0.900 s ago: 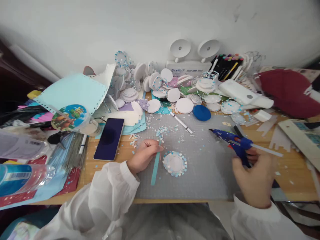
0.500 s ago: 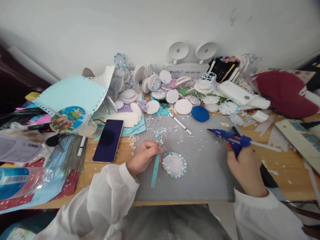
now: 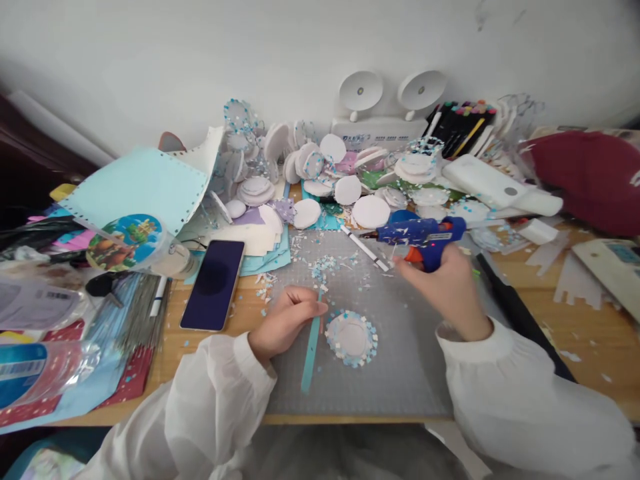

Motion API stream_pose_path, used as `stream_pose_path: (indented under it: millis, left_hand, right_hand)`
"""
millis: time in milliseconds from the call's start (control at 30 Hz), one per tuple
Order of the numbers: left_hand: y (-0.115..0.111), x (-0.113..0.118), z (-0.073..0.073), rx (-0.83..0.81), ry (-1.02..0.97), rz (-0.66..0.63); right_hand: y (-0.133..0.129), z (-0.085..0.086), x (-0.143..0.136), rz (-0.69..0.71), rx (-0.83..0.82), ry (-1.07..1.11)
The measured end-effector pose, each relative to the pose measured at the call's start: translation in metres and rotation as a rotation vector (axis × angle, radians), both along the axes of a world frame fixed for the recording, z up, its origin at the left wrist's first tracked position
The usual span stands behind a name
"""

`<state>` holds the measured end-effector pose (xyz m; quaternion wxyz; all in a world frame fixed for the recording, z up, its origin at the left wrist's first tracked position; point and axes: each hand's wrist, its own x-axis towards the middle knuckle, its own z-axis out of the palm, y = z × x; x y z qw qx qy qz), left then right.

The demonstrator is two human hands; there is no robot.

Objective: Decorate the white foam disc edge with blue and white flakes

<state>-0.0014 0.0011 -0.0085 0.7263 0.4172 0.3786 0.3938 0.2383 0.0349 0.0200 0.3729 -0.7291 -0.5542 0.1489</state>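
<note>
My left hand is closed in a pinch on a narrow teal strip over the grey cutting mat. Just right of the strip lies a white disc edged with small blue and white pieces. My right hand grips a blue glue gun, raised over the mat with its nozzle pointing left. Beneath the nozzle lies a white pen. Small blue and white paper bits are scattered beyond my left hand.
White discs crowd the back of the table, before a twin-head lamp. On the left are a phone, a plastic cup and wire stems. A black strip and a dark red item are at right.
My right hand has lifted the glue gun and carried it left and away from me, and its nozzle now points toward the pen. My left hand has stayed nearly still with the strip.
</note>
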Motion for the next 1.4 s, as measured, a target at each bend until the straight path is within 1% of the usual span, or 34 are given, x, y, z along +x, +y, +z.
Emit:
stream_pose_path:
  millis: [100,167,233,367,533,800,933,1033,1133,1400]
  left_hand:
    - [0.000,-0.001,-0.001,0.001,-0.018,-0.022]
    - [0.000,-0.002,0.000,0.001,-0.033,-0.042]
    - [0.000,-0.002,0.001,-0.009,-0.037,-0.051]
    - [0.001,-0.003,0.004,-0.025,-0.062,-0.058]
    - [0.002,-0.003,0.003,-0.020,-0.087,-0.057]
    - [0.002,-0.001,0.007,-0.021,-0.065,-0.053]
    - [0.002,-0.002,0.006,-0.007,-0.063,-0.058]
    - [0.003,-0.002,0.003,0.004,-0.069,-0.067]
    - [0.003,-0.001,0.002,0.012,-0.081,-0.070]
    - [0.001,-0.003,0.002,0.002,-0.081,-0.068]
  right_hand:
    - [0.001,-0.013,-0.010,0.081,-0.011,0.111]
    - [-0.001,-0.021,-0.011,0.095,-0.040,0.145]
    - [-0.004,-0.024,-0.011,0.088,-0.075,0.172]
    - [-0.010,-0.019,-0.014,0.095,-0.116,0.268]
    - [-0.014,-0.013,-0.017,0.123,-0.124,0.358]
    - [-0.016,-0.017,-0.013,0.191,-0.078,0.420]
    - [-0.016,-0.019,-0.011,0.233,-0.053,0.430]
    - [-0.015,-0.019,-0.012,0.269,-0.003,0.469]
    - [-0.015,-0.019,-0.013,0.273,0.033,0.445]
    - [-0.018,-0.023,-0.010,0.285,0.066,0.382]
